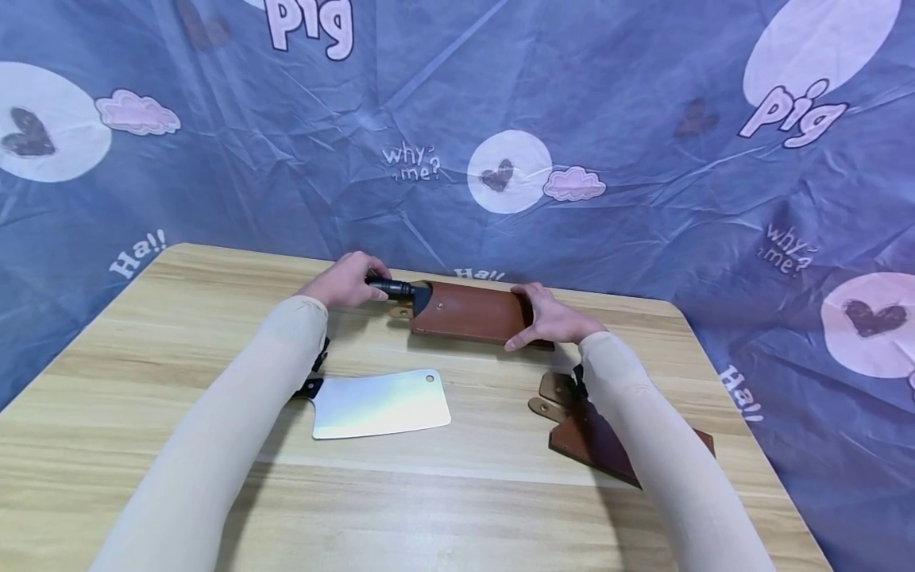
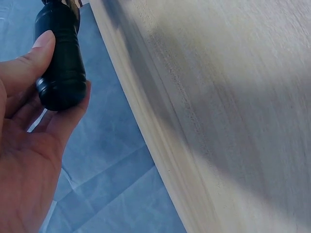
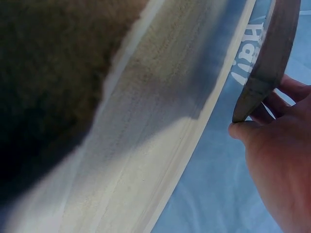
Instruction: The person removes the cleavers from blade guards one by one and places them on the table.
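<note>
A brown leather sheath (image 1: 472, 313) lies near the far edge of the wooden table (image 1: 179, 334), with a knife's black handle (image 1: 389, 287) sticking out of its left end. My left hand (image 1: 348, 280) grips that handle (image 2: 60, 58) between thumb and fingers. My right hand (image 1: 552, 318) holds the sheath's right end (image 3: 265, 63), thumb on the near side. A bare steel cleaver (image 1: 379, 403) lies flat in the middle of the table. A second brown sheath (image 1: 586, 433) lies at the right, partly hidden under my right forearm.
A blue printed cloth (image 1: 643, 159) hangs behind and around the table. The table's far edge (image 2: 146, 121) runs just beyond both hands. The cleaver's black handle (image 1: 309, 388) is mostly hidden by my left forearm.
</note>
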`<state>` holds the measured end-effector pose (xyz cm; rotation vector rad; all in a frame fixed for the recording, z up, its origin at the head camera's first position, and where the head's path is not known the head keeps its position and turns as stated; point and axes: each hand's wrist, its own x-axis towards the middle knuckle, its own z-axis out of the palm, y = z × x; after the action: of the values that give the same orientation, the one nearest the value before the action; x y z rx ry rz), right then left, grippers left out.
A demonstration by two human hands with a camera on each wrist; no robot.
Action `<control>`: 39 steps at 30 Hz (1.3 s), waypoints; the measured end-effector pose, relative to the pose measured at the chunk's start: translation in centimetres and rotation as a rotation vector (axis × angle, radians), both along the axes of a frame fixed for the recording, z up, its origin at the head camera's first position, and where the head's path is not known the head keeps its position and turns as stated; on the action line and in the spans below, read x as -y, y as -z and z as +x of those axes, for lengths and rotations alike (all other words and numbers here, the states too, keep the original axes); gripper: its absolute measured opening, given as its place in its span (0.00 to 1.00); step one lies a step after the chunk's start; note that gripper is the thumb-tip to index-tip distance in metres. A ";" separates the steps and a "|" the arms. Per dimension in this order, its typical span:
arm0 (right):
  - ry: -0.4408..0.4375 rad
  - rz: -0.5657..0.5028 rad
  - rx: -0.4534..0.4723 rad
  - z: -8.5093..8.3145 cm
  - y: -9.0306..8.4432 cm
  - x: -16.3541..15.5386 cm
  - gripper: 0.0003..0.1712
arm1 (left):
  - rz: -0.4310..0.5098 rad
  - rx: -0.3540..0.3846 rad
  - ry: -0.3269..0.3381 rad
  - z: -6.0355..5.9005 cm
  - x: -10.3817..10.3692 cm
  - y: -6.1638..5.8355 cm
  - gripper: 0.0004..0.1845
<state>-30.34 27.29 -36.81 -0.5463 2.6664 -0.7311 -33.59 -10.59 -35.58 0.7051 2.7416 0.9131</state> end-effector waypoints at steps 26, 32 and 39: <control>-0.019 0.021 -0.022 0.0 -1.6 -0.5 0.64 | 0.058 -0.006 -0.006 -0.1 0.9 -0.4 0.19; -0.014 0.036 -0.008 0.3 -1.9 -0.8 0.65 | 0.052 -0.010 -0.005 0.0 1.1 -0.7 0.18; -0.011 0.055 -0.008 0.5 -2.2 -1.2 0.65 | 0.051 0.002 -0.017 0.2 1.3 -0.7 0.19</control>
<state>-29.82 28.54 -34.60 -0.5502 2.6805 -0.6513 -33.36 -11.92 -34.89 0.6903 2.7352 0.9896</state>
